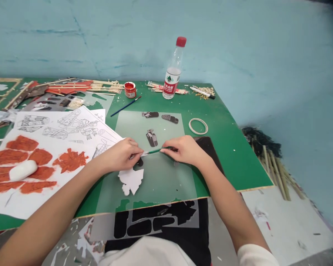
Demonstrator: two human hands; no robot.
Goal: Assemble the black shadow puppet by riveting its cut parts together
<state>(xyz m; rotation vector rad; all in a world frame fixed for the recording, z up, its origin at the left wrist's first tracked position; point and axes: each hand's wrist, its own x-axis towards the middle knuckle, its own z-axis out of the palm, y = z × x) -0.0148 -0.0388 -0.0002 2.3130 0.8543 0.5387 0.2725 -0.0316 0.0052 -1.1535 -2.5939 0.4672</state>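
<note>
My right hand (183,149) is closed around a slim green tool (154,151) of a kind I cannot make out, its pale tip pointing left. My left hand (124,154) pinches at that tip, fingertips pressed together; what lies between them is too small to name. Both hands are over a translucent plastic sheet (166,181) that overhangs the table's front edge and has several shapes cut out of it. Below my left hand lies a jagged white paper cutout (131,181). Beyond my hands are black patterned pieces (152,137) on the sheet.
Orange-painted papers with a white oval object (23,170) and line drawings (69,125) lie left. Behind stand a red paint jar (130,90), a paintbrush (125,106) and a water bottle (172,74). A tape roll (198,126) and dark flat object (209,149) lie right.
</note>
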